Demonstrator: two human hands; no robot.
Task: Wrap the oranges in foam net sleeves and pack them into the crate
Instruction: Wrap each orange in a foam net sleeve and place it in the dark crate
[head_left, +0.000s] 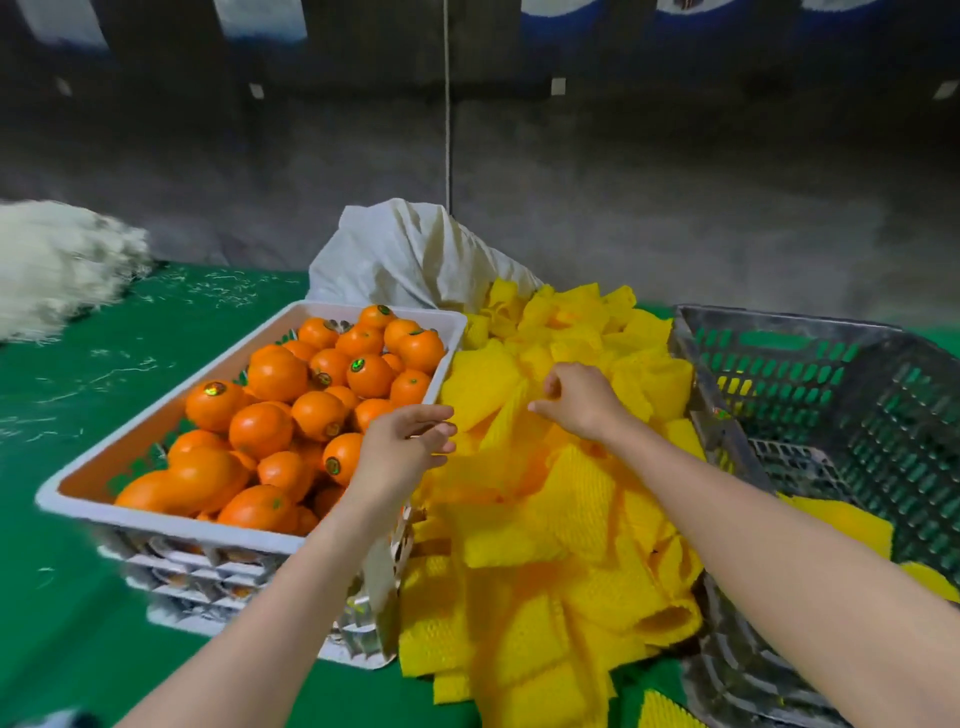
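A white crate (156, 415) on the left is full of oranges (275, 379), some with stickers. A heap of yellow foam net sleeves (545, 519) fills the middle. A grey slotted crate (810, 374) stands on the right with a few yellow sleeves (841, 519) inside. My left hand (400, 452) hovers over the white crate's right rim, fingers relaxed and pointing right, holding nothing. My right hand (576, 400) reaches into the top of the sleeve heap with curled fingers; whether it pinches a sleeve I cannot tell.
A white sack (410, 254) lies behind the sleeve heap. A pile of white shredded fibre (57, 265) sits at the far left on the green table cover (78, 571). A dark wall runs behind the table.
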